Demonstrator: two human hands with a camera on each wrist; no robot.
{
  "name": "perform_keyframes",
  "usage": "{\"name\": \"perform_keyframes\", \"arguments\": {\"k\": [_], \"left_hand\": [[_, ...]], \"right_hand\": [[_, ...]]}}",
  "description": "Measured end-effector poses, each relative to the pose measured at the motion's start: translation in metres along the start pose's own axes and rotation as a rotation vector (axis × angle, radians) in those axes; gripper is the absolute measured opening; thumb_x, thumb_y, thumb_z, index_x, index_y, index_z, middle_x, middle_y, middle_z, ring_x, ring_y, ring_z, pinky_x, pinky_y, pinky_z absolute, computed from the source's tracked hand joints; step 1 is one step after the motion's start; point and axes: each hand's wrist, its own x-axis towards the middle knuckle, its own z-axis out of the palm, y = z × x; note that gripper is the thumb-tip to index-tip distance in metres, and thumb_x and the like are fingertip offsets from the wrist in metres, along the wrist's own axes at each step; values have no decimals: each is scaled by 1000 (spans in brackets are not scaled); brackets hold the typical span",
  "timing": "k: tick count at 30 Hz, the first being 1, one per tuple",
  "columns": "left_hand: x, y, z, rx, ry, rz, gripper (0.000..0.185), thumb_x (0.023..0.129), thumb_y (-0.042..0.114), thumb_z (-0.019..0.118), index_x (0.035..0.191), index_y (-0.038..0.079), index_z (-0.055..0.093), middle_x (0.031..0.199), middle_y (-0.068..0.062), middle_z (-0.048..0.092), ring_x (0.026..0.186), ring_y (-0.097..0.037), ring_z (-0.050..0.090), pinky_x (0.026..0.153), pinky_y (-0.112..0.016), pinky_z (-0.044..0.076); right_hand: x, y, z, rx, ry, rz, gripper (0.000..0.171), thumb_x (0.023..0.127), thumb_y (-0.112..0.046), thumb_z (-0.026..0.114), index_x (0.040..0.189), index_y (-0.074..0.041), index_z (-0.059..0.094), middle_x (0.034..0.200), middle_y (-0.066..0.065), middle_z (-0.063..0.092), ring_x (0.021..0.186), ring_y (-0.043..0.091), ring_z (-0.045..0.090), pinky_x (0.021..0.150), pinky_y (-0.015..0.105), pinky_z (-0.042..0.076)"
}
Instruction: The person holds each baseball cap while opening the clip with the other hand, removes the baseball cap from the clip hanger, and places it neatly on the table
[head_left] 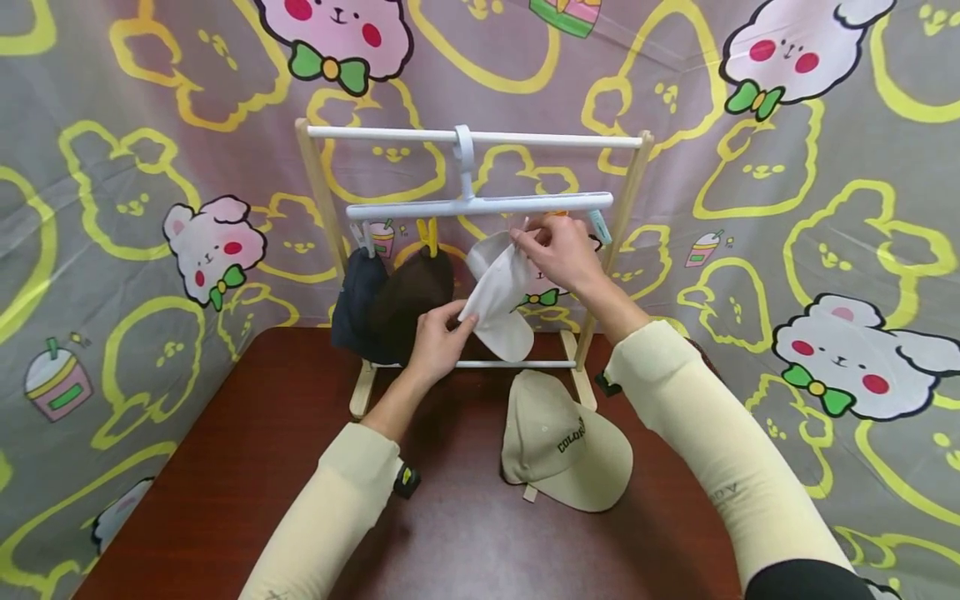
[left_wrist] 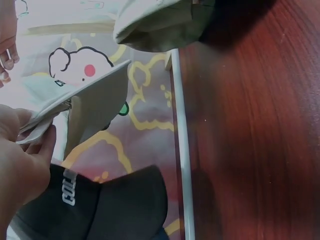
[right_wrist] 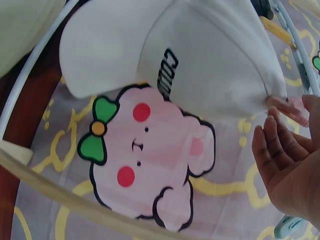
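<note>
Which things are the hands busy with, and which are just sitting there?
Busy with:
white cap, held by the left hand and the right hand
clip hanger on the rack

Just sitting there:
beige cap on the table
dark blue cap and brown cap, already hanging

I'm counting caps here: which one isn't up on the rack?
The beige cap, lying on the table. The navy and brown caps hang from clips; both hands hold the white cap.
</note>
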Motion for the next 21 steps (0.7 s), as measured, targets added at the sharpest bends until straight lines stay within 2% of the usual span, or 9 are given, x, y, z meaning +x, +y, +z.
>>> {"name": "perform_keyframes", "arguments": {"k": [5, 9, 15, 21], "left_hand": [[-4, -5, 3, 59, 1, 16, 22, 98, 12, 69, 118, 6, 76, 109, -12, 76, 92, -21, 67, 82, -41, 53], [-6, -9, 6, 75, -17, 15, 21, 98, 12, 69, 116, 5, 77, 108, -12, 76, 90, -21, 65, 82, -37, 52], [-9, -11, 10, 72, -36, 31, 18, 98, 10, 69, 112, 3, 77, 99, -11, 77, 84, -19, 64, 78, -33, 50], [-11, -9, 9, 66, -64, 43, 18, 99, 12, 69, 112, 3, 77, 100, -10, 77, 85, -19, 64, 81, -33, 51]], "right_hand": [[-2, -7, 15, 15, 49, 4, 34, 100, -38, 67, 88, -7, 71, 78, 8, 74, 67, 18, 67, 59, 30, 48], [-1, -13, 25, -14, 99, 12, 38, 98, -36, 68, 74, -7, 63, 69, 8, 67, 65, 23, 61, 60, 34, 44], [1, -18, 35, -64, 195, 65, 42, 95, -42, 71, 69, -9, 65, 68, 5, 66, 68, 22, 60, 61, 35, 45], [2, -18, 37, -13, 294, 50, 47, 94, -43, 72, 59, -12, 69, 53, 0, 63, 53, 17, 58, 53, 30, 40]]}}
